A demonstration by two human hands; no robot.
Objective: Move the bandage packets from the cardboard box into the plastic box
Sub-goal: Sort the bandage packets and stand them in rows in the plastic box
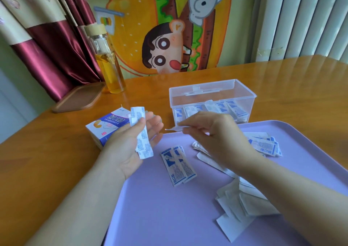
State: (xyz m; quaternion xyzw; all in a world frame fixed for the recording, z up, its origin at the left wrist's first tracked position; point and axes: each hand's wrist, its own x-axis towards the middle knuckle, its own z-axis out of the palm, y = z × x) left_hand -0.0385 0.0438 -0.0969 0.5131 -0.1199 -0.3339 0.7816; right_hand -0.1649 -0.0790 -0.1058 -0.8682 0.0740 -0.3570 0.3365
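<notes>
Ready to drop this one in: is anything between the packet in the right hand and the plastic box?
Nothing visible. The right hand pinches the packet just in front of the plastic box, whose top looks open; the packets inside sit low, leaving room above.

Likely a home: satin curtain (pixel 47 44), cartoon cloth (pixel 169 29), radiator (pixel 305 19), wooden table (pixel 47 161).
</notes>
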